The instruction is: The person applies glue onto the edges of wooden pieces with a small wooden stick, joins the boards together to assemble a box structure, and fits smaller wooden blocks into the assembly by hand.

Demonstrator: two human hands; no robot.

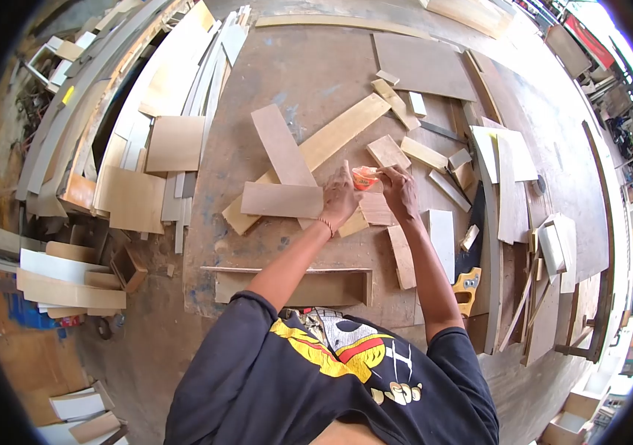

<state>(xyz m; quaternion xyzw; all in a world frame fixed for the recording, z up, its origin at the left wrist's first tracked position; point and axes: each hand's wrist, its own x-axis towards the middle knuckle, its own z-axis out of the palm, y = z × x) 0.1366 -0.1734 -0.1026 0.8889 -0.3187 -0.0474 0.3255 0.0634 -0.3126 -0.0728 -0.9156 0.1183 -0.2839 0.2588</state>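
Note:
A small orange cup-like container point(364, 180) with a whitish, shiny top sits between my two hands over the middle of the workbench. My left hand point(340, 197) is around its left side, with one finger pointing away from me. From the right, my right hand point(399, 193) pinches at the container's rim. Beside my left wrist a flat wooden board point(279, 199) lies across a longer pale plank point(346, 132). Under and near my hands are short wood blocks point(388, 152). What is inside the container cannot be made out.
A handsaw with a yellow handle point(467, 291) lies right of my right forearm. Close to my body is a long, shallow wooden box piece point(294, 288). Boards and panels point(175, 144) are stacked at the left, and more offcuts point(509, 185) lie at the right.

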